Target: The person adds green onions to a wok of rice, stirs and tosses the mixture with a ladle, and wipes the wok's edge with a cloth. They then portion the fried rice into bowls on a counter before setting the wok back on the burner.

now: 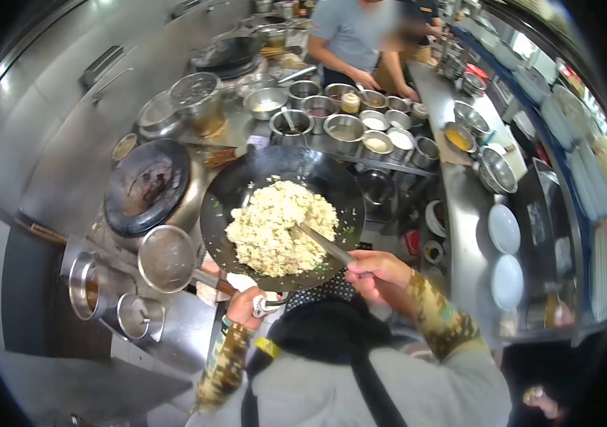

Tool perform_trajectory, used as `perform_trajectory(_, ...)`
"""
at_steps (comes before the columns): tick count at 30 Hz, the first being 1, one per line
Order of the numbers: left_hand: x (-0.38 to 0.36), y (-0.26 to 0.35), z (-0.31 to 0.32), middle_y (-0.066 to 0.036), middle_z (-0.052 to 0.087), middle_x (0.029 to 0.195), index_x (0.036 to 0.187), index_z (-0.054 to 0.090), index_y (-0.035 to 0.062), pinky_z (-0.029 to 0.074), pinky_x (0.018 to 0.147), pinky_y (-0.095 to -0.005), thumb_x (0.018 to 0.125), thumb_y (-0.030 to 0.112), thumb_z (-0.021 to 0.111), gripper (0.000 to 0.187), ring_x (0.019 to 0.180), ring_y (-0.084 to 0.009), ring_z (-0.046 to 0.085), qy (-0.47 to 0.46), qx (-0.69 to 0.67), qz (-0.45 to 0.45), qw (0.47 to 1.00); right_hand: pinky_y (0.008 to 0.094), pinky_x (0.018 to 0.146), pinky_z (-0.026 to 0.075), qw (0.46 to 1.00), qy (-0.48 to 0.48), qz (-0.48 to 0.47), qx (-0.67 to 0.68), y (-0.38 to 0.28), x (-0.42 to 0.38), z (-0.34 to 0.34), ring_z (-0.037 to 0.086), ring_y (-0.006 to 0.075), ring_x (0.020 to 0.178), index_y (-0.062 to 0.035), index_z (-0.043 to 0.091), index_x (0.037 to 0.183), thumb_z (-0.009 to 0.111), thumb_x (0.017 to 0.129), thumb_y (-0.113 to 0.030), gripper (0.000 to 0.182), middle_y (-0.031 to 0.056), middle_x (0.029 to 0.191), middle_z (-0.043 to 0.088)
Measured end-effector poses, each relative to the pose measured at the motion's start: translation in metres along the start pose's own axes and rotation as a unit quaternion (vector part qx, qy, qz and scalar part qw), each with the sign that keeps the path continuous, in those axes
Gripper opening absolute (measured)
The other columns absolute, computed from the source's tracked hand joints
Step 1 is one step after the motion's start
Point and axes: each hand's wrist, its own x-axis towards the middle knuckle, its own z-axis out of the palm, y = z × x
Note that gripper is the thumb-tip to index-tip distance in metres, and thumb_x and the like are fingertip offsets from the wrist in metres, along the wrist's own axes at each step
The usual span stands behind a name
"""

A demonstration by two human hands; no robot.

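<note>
A black wok (282,160) is held up in front of my body, with a heap of fried rice (282,228) in it, flecked with yellow and green. My left hand (246,307) grips the wok's near left edge through a white cloth (241,282). In my right hand (381,274) is the handle of a metal ladle (325,243), whose head is hidden in the rice. Both sleeves are camouflage-patterned.
Left of the wok are a burner (148,186), a strainer (166,258) and metal pots (88,286). Seasoning bowls (344,129) stand beyond it. Two people (349,43) are at the back. White plates (504,229) lie on the right counter (463,213).
</note>
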Motion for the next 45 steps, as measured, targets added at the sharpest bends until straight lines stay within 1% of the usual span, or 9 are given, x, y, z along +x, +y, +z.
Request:
perform_trajectory(7,0.045,-0.062,0.077,-0.021,0.065,0.092,0.099,0.056,-0.0066,0.055,0.071,-0.0427,0.083,0.011,0.047,0.025,0.081,-0.0327,0.065,-0.136,0.031,-0.207,0.968,0.0186,0.04,0.033,0.982,0.091,-0.11,0.12,0.039,-0.111,-0.07,0.041,0.0031,0.052,-0.0073,0.049,0.097,0.053,0.09,-0.011,0.008,-0.0026,0.07,0.045)
perform_trajectory(9,0.029,-0.068,0.134,-0.022,0.063,0.084,0.089,0.055,-0.0062,0.049,0.054,-0.0363,0.08,0.011,0.052,0.02,0.069,-0.0298,0.062,-0.093,0.059,-0.179,0.978,0.0185,0.04,0.033,0.976,0.072,-0.132,0.156,0.055,-0.129,-0.102,0.041,0.0031,0.052,-0.0086,0.048,0.094,0.053,0.091,-0.012,0.007,-0.0022,0.073,0.046)
perform_trajectory(16,0.074,-0.125,0.201,-0.022,0.064,0.092,0.096,0.056,-0.0042,0.054,0.068,-0.0414,0.078,0.007,0.05,0.021,0.078,-0.0318,0.065,-0.239,0.046,-0.281,0.929,0.0188,0.039,0.031,0.927,0.124,-0.229,0.27,0.058,-0.219,-0.143,0.04,0.0033,0.053,-0.008,0.047,0.084,0.051,0.092,-0.011,0.01,-0.0005,0.071,0.046)
perform_trajectory(26,0.077,-0.162,0.266,-0.02,0.065,0.09,0.087,0.057,-0.0001,0.053,0.063,-0.039,0.077,0.011,0.053,0.015,0.077,-0.0308,0.066,-0.265,0.069,-0.265,0.925,0.0187,0.034,0.032,0.883,0.236,-0.352,0.201,0.045,-0.338,-0.184,0.041,0.0034,0.047,-0.0065,0.045,0.088,0.049,0.093,-0.009,0.007,0.0058,0.079,0.051)
perform_trajectory(30,0.057,-0.157,0.266,-0.02,0.065,0.09,0.083,0.056,0.0,0.053,0.06,-0.0398,0.077,0.011,0.053,0.013,0.078,-0.0312,0.066,-0.241,0.073,-0.244,0.937,0.024,0.035,0.036,0.862,0.388,-0.302,0.124,0.032,-0.352,-0.215,0.042,0.0069,0.043,-0.0056,0.049,0.083,0.052,0.091,-0.013,0.012,0.0013,0.062,0.047)
perform_trajectory(33,0.042,-0.151,0.251,-0.02,0.065,0.09,0.084,0.057,-0.0011,0.053,0.059,-0.0398,0.078,0.01,0.053,0.013,0.078,-0.0309,0.066,-0.214,0.105,-0.21,0.948,0.0311,0.038,0.043,0.817,0.498,-0.268,-0.113,0.042,-0.324,-0.297,0.049,0.0141,0.041,-0.0032,0.055,0.09,0.057,0.085,-0.018,0.016,0.0033,0.056,0.05)
perform_trajectory(39,0.004,-0.135,0.226,-0.02,0.064,0.082,0.084,0.057,-0.0013,0.049,0.058,-0.0361,0.082,0.012,0.053,0.014,0.07,-0.0275,0.063,-0.129,0.135,-0.18,0.966,0.0384,0.062,0.054,0.517,0.727,-0.192,-0.409,0.107,-0.221,-0.416,0.065,0.0274,0.066,-0.0018,0.041,0.136,0.054,0.076,-0.009,0.061,0.0212,0.087,0.064)
perform_trajectory(40,-0.003,-0.138,0.229,-0.02,0.064,0.082,0.085,0.057,-0.0018,0.048,0.057,-0.0352,0.081,0.012,0.053,0.015,0.069,-0.0268,0.063,-0.14,0.132,-0.186,0.963,0.0404,0.077,0.052,0.525,0.735,-0.119,-0.414,0.11,-0.217,-0.415,0.064,0.0378,0.088,-0.0084,0.035,0.14,0.051,0.077,-0.009,0.065,0.0269,0.103,0.062)
perform_trajectory(45,-0.021,-0.136,0.225,-0.019,0.063,0.082,0.087,0.057,-0.0018,0.044,0.052,-0.0327,0.08,0.013,0.052,0.017,0.063,-0.0245,0.059,-0.111,0.133,-0.196,0.965,0.0473,0.08,0.048,0.501,0.749,-0.168,-0.399,0.123,-0.199,-0.427,0.061,0.0406,0.09,-0.0176,0.032,0.143,0.051,0.078,-0.006,0.069,0.0267,0.102,0.06)
